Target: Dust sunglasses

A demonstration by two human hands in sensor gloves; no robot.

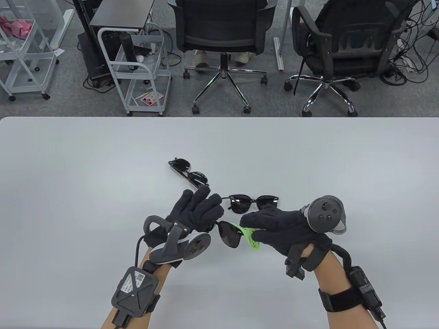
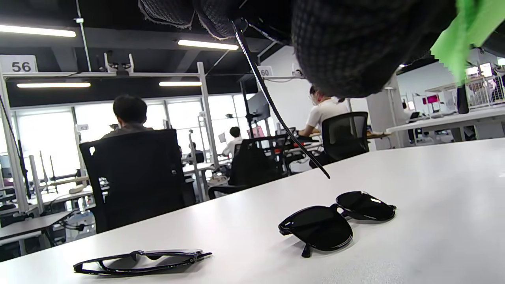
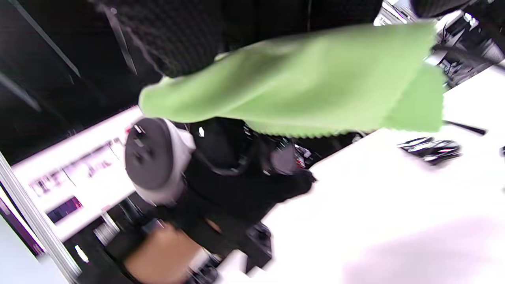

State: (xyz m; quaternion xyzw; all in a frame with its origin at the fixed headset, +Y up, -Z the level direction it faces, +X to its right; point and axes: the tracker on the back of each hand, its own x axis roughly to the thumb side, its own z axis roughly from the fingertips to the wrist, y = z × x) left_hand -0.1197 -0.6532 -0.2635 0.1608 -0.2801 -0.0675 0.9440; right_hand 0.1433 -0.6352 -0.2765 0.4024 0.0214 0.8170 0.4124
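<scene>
My left hand (image 1: 205, 210) grips a pair of black sunglasses (image 1: 229, 233) by one side and holds it just above the table. One thin temple arm (image 2: 276, 110) of that pair hangs down in the left wrist view. My right hand (image 1: 255, 229) pinches a green cloth (image 1: 248, 237) against the other side of the held pair, next to the visible dark lens. The cloth also shows in the left wrist view (image 2: 461, 35) and, blurred, in the right wrist view (image 3: 300, 86).
Two more black sunglasses lie on the white table (image 1: 68, 192): one (image 1: 253, 203) just beyond my hands, one (image 1: 187, 171) farther back to the left. Both show in the left wrist view (image 2: 335, 221) (image 2: 142, 261). Office chairs (image 1: 223, 41) stand past the far edge.
</scene>
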